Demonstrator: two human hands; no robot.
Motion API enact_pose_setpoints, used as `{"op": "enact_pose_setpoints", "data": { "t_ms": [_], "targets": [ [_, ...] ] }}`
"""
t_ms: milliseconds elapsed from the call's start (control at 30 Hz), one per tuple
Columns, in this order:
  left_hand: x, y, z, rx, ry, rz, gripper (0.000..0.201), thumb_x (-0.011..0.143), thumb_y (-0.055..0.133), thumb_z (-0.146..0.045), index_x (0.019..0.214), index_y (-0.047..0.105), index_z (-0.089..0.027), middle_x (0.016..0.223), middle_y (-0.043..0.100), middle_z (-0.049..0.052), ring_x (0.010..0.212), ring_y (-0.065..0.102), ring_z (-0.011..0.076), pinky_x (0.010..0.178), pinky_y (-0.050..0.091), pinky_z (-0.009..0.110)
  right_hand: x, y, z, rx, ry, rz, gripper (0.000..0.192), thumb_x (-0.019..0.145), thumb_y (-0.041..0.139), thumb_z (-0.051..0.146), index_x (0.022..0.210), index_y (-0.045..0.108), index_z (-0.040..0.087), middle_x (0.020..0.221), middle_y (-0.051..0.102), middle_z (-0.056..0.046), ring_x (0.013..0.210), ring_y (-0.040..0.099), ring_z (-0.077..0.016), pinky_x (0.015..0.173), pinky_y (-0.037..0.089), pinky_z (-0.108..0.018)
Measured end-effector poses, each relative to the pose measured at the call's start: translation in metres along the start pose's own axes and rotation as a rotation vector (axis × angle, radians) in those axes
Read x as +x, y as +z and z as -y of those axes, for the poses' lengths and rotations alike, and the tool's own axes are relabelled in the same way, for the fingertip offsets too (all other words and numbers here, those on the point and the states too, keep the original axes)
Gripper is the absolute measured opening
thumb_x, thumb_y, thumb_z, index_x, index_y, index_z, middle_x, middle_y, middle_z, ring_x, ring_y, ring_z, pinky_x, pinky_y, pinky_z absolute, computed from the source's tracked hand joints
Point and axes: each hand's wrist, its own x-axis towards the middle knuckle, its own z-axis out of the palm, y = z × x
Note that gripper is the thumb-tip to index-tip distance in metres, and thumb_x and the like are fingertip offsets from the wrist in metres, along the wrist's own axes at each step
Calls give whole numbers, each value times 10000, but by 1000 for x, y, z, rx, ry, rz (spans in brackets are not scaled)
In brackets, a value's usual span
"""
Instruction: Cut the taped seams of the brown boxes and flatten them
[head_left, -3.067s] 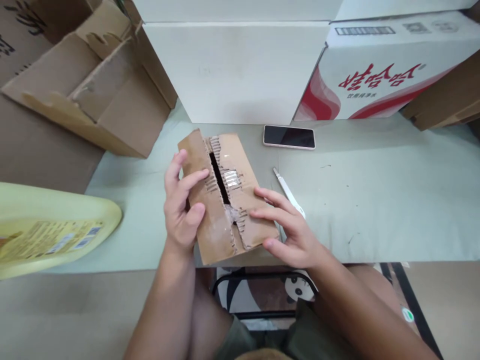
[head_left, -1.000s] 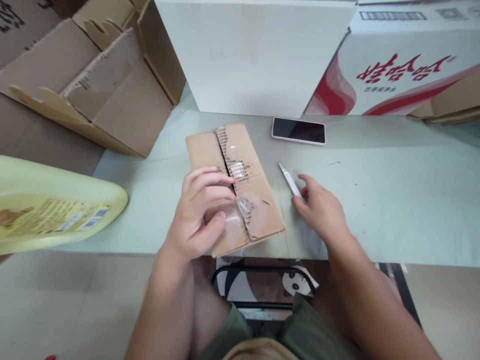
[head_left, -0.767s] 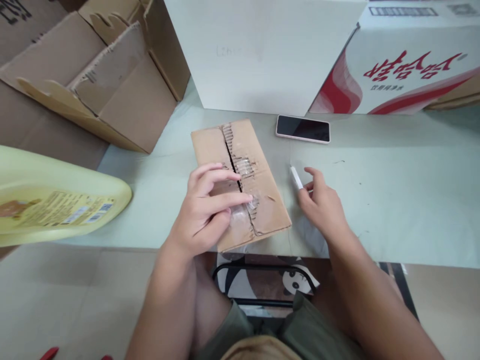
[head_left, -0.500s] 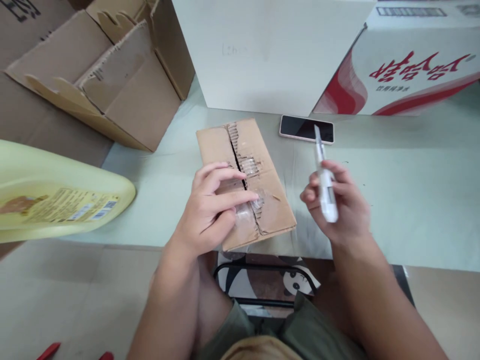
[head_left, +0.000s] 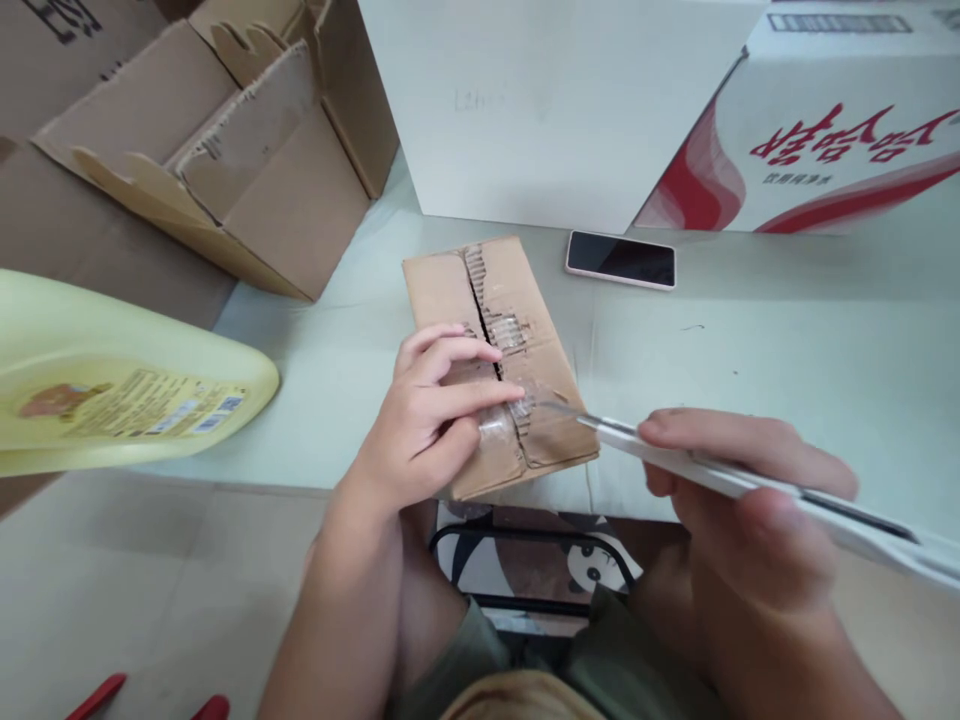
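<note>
Near the front edge of the pale green table (head_left: pixel 787 330), seen from the head camera, a small brown cardboard box with a ragged torn seam (head_left: pixel 499 360) lies flat, one corner reaching just over that edge. Bare table stretches wide to the right of the box, while the left side is hemmed by open brown cartons (head_left: pixel 225 170) and a yellow plastic jug (head_left: pixel 112 390) lying on its side. Behind the box, well apart, stands a large white carton (head_left: pixel 547 110), beside it a white carton with red lettering (head_left: pixel 840 140), and a black phone with a pink rim (head_left: pixel 621 260) lies flat between them and the box.

The left hand (head_left: pixel 427 420) rests on the near left half of the box, fingers spread and pressed flat across the seam, thumb tucked against the box's front. The right hand (head_left: pixel 750 500) hovers close to the camera over the table edge, fingers closed around a white-handled craft knife (head_left: pixel 720 470). The knife points left, its thin blade tip touching the taped seam just beside the left fingertips (head_left: pixel 514 392).
</note>
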Motion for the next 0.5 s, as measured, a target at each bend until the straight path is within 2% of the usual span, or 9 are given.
{"op": "enact_pose_setpoints", "data": {
  "t_ms": [67, 200, 367, 500],
  "targets": [
    [0, -3, -2, 3, -43, 31, 462, 922, 464, -56, 1124, 822, -266, 1307, 677, 55, 1353, 491, 223, 1269, 378, 455, 3, 0, 0, -34, -41, 52, 289, 1036, 557, 410, 1065, 788, 239, 719, 724, -29, 529, 623, -145, 488, 485, -262],
    [2, -5, -5, -1, -91, 67, 469, 914, 476, -49, 1132, 824, -277, 1327, 672, 48, 1375, 472, 234, 1258, 397, 468, 12, 4, 3, -145, -92, 180, 101, 938, 616, 222, 1007, 690, 220, 672, 668, 13, 499, 586, -104, 466, 447, -204],
    [2, -4, -5, -5, -86, 47, 462, 905, 491, -46, 1128, 826, -272, 1315, 673, 56, 1367, 480, 237, 1258, 410, 483, 17, 12, 9, -304, -159, 214, 178, 867, 581, 119, 1017, 610, 210, 633, 609, 62, 414, 422, -40, 411, 337, -162],
    [2, -2, -6, 3, -87, 37, 459, 904, 490, -51, 1122, 826, -276, 1299, 679, 59, 1358, 491, 245, 1254, 419, 509, 18, 14, 9, -418, -223, 252, 151, 881, 550, 120, 993, 589, 212, 624, 585, 54, 456, 456, -63, 447, 389, -180]
  ]
}}
